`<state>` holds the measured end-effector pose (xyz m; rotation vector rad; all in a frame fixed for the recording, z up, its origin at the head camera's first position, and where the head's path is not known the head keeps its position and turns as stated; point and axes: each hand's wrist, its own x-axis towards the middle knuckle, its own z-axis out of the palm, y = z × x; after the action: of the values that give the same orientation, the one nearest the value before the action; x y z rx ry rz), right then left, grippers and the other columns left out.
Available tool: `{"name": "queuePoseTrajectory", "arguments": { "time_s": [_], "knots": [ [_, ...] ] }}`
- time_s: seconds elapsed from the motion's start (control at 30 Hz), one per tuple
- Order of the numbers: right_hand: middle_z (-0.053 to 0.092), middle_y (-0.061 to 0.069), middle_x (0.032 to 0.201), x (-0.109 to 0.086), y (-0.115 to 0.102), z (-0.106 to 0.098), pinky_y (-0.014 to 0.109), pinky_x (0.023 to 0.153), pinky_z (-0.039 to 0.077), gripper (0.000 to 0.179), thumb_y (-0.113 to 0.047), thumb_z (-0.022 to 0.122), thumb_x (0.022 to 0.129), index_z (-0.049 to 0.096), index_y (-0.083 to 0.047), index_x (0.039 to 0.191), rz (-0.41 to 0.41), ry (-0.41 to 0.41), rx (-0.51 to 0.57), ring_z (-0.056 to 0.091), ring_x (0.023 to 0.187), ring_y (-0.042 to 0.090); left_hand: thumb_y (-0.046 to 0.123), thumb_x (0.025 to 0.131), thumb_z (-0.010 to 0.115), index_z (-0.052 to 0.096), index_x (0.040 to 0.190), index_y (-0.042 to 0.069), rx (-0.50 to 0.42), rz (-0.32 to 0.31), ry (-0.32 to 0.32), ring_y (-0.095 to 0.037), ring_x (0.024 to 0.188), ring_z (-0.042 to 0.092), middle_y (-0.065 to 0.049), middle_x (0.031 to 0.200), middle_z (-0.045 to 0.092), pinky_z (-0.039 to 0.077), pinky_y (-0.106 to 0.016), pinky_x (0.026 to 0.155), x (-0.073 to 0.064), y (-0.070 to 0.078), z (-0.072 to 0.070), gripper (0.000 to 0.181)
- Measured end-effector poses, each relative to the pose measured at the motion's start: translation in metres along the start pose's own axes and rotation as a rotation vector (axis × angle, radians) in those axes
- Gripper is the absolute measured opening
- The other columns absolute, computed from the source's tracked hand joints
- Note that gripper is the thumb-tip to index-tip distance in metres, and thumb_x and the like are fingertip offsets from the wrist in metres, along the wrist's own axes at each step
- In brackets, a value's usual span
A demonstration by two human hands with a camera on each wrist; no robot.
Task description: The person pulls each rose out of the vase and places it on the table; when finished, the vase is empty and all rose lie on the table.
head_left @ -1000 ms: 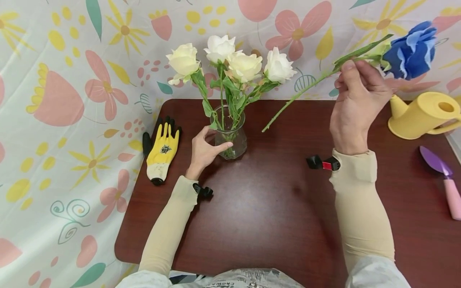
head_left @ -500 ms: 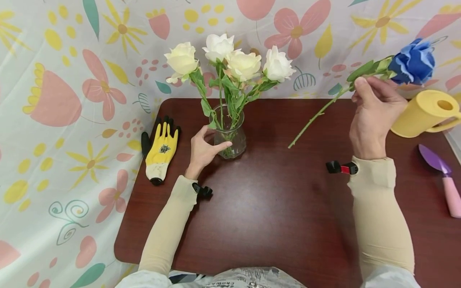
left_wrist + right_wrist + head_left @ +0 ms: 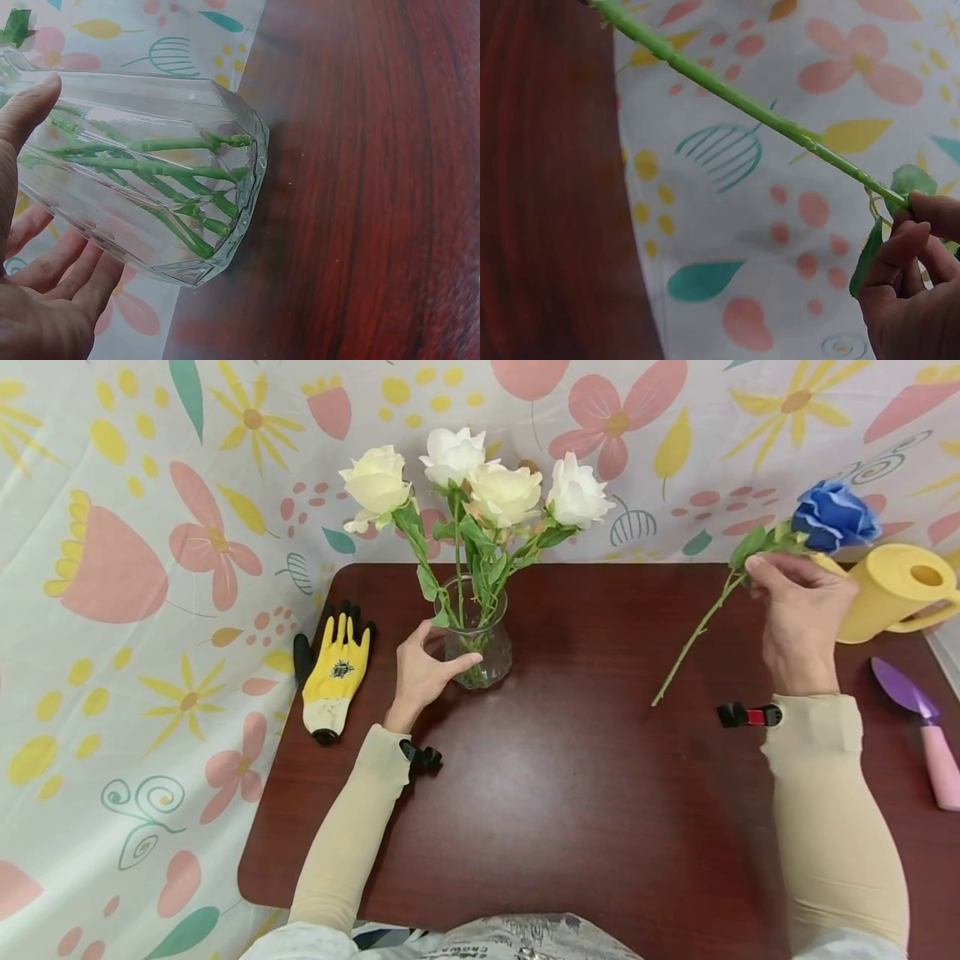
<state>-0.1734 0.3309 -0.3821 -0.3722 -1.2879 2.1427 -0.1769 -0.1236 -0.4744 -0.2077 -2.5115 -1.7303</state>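
Observation:
A clear glass vase [image 3: 480, 656] stands on the table, holding several white and cream roses [image 3: 506, 495]. My left hand [image 3: 426, 670] grips the vase from its left side. In the left wrist view the thumb lies along the near glass and the fingers [image 3: 82, 274] reach round the other side; green stems [image 3: 157, 161] cross inside. My right hand [image 3: 806, 610] pinches a blue rose [image 3: 834, 517] just under its leaves, bloom to the right and bare stem slanting down to the left. In the right wrist view, the stem [image 3: 727, 91] runs from the fingertips to the upper left.
A yellow and black work glove [image 3: 337, 672] lies left of the vase. At the far right are a yellow watering can [image 3: 892, 581], partly behind my right hand, and a purple trowel [image 3: 903, 687] with a pink handle. A flower-patterned cloth [image 3: 187, 693] borders the table.
My right hand has moved to the right with the blue rose, whose bloom is lower and whose stem points more steeply down. The left hand and vase have stayed in place.

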Motion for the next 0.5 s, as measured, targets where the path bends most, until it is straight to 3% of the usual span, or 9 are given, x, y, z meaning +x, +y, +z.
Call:
{"name": "queuePoseTrajectory", "arguments": {
  "time_s": [0.23,0.5],
  "knots": [
    [0.079,0.002,0.074,0.01,0.004,-0.023,0.018,0.054,0.057,0.017,0.012,0.092,0.076,0.084,0.008,0.09,0.101,-0.009,-0.198,0.068,0.053,0.011,0.031,0.082,0.098,0.069,0.131,0.01,0.001,-0.009,-0.005,-0.036,0.132,0.07,-0.017,0.136,0.071,0.058,-0.052,0.116,0.001,-0.002,0.0,0.061],
    [0.078,-0.006,0.065,0.024,0.01,-0.047,0.014,0.053,0.055,0.013,0.006,0.088,0.084,0.088,-0.007,0.084,0.206,-0.097,-0.41,0.066,0.053,0.003,0.031,0.082,0.098,0.069,0.134,0.011,-0.002,-0.013,-0.01,-0.036,0.132,0.07,-0.017,0.136,0.071,0.059,-0.053,0.115,0.001,-0.001,0.0,0.063]
  ]
}}
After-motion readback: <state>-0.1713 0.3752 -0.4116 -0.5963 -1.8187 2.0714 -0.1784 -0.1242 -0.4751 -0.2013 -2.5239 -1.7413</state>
